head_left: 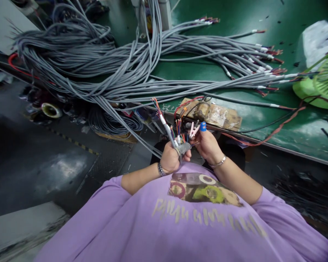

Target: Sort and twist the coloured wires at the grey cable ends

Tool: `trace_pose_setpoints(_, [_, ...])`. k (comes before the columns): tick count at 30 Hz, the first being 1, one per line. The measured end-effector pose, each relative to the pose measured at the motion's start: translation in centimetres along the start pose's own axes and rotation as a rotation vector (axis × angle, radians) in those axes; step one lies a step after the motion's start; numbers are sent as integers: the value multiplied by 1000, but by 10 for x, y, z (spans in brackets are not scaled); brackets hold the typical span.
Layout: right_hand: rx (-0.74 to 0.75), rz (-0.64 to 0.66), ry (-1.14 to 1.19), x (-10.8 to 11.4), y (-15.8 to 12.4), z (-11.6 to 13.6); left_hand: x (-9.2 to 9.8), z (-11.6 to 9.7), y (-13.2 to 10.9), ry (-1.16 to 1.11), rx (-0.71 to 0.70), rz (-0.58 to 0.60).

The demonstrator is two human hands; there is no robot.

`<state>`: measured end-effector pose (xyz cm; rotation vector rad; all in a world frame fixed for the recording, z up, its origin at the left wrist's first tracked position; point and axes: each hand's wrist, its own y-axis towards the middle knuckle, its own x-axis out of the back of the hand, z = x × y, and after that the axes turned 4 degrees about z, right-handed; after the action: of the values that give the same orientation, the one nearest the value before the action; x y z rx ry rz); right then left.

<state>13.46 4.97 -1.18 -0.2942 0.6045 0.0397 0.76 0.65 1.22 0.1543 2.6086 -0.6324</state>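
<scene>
My left hand (170, 158) is closed round several grey cables (168, 131) whose stripped ends, with thin coloured wires (178, 125), point up and away from me. A grey cover (183, 148) sits on the thumb of that hand. Close on the right, my right hand (209, 146) has its fingers drawn together near the wire ends, with blue tape (203, 126) round the thumb tip. Right beside that thumb is a small pink two-pronged piece (193, 130), like a clip. What the right fingertips pinch is too small to make out.
A large bundle of grey cables (98, 60) lies across the green table (262, 122), stripped ends to the right. Near the table edge lies a stained wooden board (221, 115). A green fan (321, 82) stands at right. Coiled cable (114, 122) sits lower left.
</scene>
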Motion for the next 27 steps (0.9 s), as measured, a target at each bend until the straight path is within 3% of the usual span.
trace_pose_setpoints(3, [-99, 32, 107, -3, 5, 1, 1, 2, 2, 7, 3, -11])
trace_pose_setpoints(11, [-65, -18, 173, -7, 7, 0, 2, 5, 4, 41, 25, -9])
trace_pose_setpoints(15, [-118, 4, 146, -7, 2, 1, 2, 4, 3, 30, 8, -19])
trace_pose_setpoints(18, [-217, 77, 142, 0, -3, 4, 5, 4, 0, 51, -9, -16])
trace_pose_setpoints(23, [-435, 346, 73, 19, -10, 11, 19, 8, -7, 98, -54, -5])
trace_pose_setpoints(27, [-421, 367, -71, 23, -16, 13, 26, 13, -8, 145, -50, 13])
